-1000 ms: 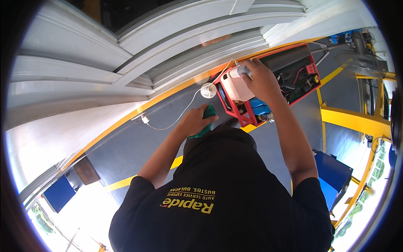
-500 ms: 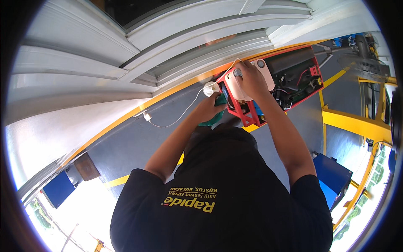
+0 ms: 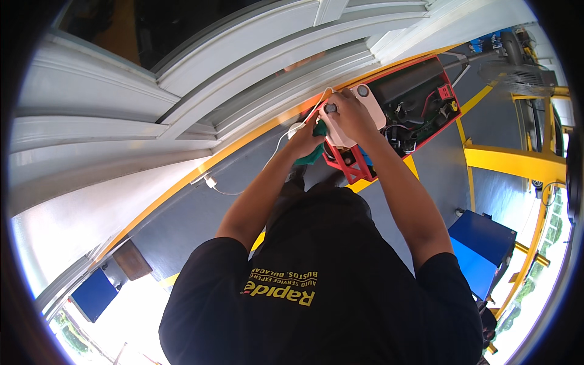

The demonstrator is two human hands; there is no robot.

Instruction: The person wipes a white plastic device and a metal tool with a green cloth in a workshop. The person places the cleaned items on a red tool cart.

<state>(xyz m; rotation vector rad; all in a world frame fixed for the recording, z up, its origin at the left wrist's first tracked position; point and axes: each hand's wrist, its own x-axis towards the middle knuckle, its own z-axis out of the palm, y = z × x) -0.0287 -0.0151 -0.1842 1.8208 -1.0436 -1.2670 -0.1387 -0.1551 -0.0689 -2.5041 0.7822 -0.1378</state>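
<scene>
My right hand point(image 3: 354, 117) is closed over a pale pink box-shaped device point(image 3: 372, 108) with a dark round knob point(image 3: 330, 108) on top. The box rests on the left part of a red open-topped tool cart point(image 3: 353, 173). Bunched in my left hand point(image 3: 304, 143) is a green cloth point(image 3: 312, 156), which touches or nearly touches the box's left side. Behind that hand a white rounded object point(image 3: 294, 129) is mostly hidden. A thin white cable point(image 3: 313, 108) runs from near the box down past my left wrist.
Cables and a dark cylinder point(image 3: 401, 85) fill the cart's right part. A white panelled wall point(image 3: 121, 137) runs along the far side. The cable's white end point(image 3: 210, 182) is on the grey floor. To the right are a yellow steel beam point(image 3: 514, 159), a fan point(image 3: 517, 74) and a blue box point(image 3: 480, 234).
My left hand has come up with the green cloth to the box's left side, now covering more of the white rounded object. The view has shifted slightly; my right hand stays on the box.
</scene>
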